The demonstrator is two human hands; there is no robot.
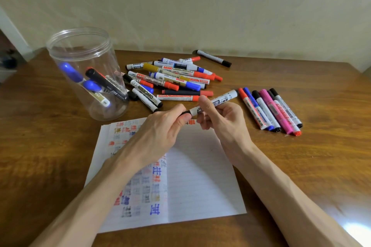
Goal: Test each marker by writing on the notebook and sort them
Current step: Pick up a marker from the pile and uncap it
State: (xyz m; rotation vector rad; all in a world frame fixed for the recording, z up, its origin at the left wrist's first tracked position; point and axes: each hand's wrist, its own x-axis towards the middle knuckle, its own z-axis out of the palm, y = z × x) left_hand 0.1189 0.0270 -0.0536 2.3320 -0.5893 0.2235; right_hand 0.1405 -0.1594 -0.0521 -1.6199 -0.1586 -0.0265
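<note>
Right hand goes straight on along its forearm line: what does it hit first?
Probably the near edge of the marker pile, just beyond the right hand, which holds a marker. Height is unclear; it may pass over.

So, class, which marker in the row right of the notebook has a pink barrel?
The pink marker, fourth from the left there; its neighbours all have white barrels.

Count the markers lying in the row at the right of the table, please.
6, side by side, from left: red-capped marker, blue-capped marker, black-capped marker, pink marker, red-ended marker, outermost black marker. None seems fully hidden.
</note>
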